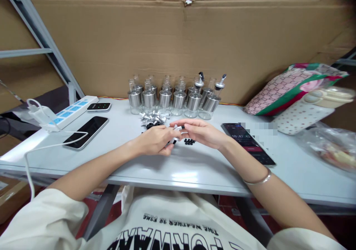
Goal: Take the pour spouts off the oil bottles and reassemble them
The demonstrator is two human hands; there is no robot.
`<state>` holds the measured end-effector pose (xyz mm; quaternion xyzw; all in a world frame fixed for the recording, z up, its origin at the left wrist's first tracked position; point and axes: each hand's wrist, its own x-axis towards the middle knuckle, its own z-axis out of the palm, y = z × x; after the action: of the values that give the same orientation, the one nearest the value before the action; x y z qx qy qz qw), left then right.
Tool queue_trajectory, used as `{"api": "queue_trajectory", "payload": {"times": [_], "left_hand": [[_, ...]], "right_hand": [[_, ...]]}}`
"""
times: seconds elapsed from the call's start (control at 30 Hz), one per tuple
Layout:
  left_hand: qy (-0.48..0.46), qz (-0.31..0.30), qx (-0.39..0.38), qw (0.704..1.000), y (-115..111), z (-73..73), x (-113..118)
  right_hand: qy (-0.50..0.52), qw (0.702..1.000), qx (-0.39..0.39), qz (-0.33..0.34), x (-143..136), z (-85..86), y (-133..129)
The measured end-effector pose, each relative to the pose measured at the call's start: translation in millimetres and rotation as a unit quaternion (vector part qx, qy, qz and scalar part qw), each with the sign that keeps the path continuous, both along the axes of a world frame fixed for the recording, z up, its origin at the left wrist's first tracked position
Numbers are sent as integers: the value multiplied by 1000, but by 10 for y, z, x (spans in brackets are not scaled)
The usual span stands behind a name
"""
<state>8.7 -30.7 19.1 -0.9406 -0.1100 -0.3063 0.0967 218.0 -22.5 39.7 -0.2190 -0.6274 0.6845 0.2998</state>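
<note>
My left hand (pixel 157 139) is closed around a silver-and-black bottle pourer (pixel 177 129), partly hidden by the fingers. My right hand (pixel 204 132) meets it from the other side, with thumb and fingers pinched on a small black cap (pixel 183 127) at the pourer's end. Just under my right hand lies a cluster of small black caps (pixel 190 142). Beyond my left hand is a heap of silver pourers (pixel 154 117) with black parts. Behind them stand several glass bottles with steel sleeves (pixel 165 99); two at the right carry pourers.
At left are a power strip (pixel 75 111) with a plugged-in white cable, a small dark-faced device (pixel 99 107) and a phone (pixel 87 132). Another phone (pixel 247 143) lies at right, near a dotted bottle (pixel 303 111), a patterned pouch (pixel 283 87) and a plastic bag (pixel 333 146). Cardboard (pixel 178 39) walls the back.
</note>
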Motion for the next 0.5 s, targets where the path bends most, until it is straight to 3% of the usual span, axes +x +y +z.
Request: {"api": "queue_trajectory", "payload": {"times": [0.5], "left_hand": [[24,17,8,1000,-2,-51,5]], "right_hand": [[6,999,12,30,-3,-2,9]]}}
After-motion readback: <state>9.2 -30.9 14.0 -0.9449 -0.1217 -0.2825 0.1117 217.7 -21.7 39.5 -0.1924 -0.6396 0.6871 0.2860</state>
